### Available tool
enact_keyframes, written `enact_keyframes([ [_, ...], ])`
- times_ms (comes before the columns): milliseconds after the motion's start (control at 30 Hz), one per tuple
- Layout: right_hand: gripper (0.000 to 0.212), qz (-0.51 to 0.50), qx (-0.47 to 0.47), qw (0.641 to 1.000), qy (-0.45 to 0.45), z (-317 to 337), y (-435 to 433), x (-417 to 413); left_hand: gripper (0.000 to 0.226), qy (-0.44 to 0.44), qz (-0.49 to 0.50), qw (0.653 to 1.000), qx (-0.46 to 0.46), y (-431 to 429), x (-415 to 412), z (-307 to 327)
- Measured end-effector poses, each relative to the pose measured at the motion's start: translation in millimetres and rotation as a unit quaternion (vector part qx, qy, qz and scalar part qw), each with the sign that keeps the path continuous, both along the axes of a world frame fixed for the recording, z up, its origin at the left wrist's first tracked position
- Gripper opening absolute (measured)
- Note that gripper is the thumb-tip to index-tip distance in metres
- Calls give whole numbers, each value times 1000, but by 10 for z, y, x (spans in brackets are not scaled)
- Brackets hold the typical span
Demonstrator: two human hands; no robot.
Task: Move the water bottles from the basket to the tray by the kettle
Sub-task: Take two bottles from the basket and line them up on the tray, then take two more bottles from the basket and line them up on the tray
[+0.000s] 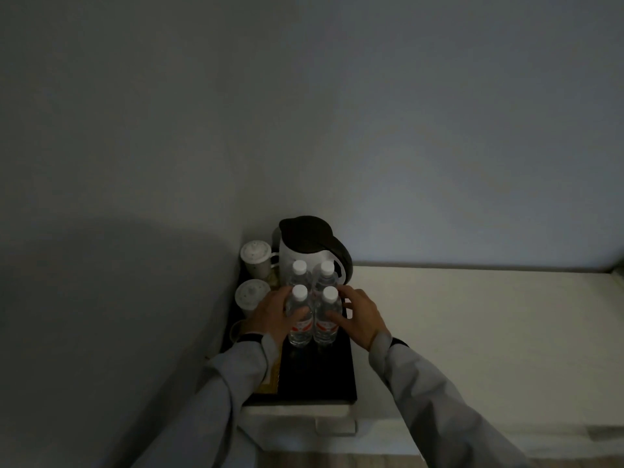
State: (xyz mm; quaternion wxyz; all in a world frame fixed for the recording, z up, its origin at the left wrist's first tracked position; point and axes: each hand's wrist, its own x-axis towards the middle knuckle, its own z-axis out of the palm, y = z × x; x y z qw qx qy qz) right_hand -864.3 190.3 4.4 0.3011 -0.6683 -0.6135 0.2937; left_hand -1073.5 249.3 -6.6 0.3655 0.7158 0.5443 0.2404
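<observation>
Four water bottles (pixel 312 307) stand upright in a tight two-by-two block on the dark tray (pixel 320 376), just near of the electric kettle (pixel 309 246) at the far left corner of the worktop (pixel 472 332). The left hand (pixel 273 315) wraps the near-left bottle and the right hand (pixel 361 315) cups the near-right one, probably squaring the group; two lidded cups (pixel 253 275) flank it at left. No basket is in view.
</observation>
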Motion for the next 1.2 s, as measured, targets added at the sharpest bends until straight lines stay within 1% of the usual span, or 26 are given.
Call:
enact_keyframes([
  [133,54,-20,6,1000,-13,171,-95,27,50,-4,-2,1000,17,-44,-1,199],
  [200,56,-34,16,999,-34,307,-166,77,50,-5,-3,999,47,-76,24,384],
  [300,59,-47,58,995,-71,589,-310,218,50,-13,-29,988,151,-146,78,735],
  [367,61,-64,87,989,-102,831,-433,356,55,-7,-57,975,216,-185,165,1006],
  [433,64,-81,113,981,-136,1101,-572,520,64,15,-83,967,241,-227,316,1318],
  [500,67,-97,144,971,-161,1372,-732,724,73,58,-113,952,280,-282,518,1605],
  [633,70,-129,194,951,-201,1853,-1106,1206,75,106,-164,917,347,-449,960,2043],
  [833,74,-178,233,922,-251,2301,-1877,2152,75,119,-165,877,436,-931,1829,2490],
  [1033,74,-218,247,908,-257,2549,-2671,3206,73,106,-162,860,473,-1527,2884,2702],
  [1200,74,-252,238,904,-249,2636,-3134,3987,71,75,-181,862,467,-1885,3787,2784],
])
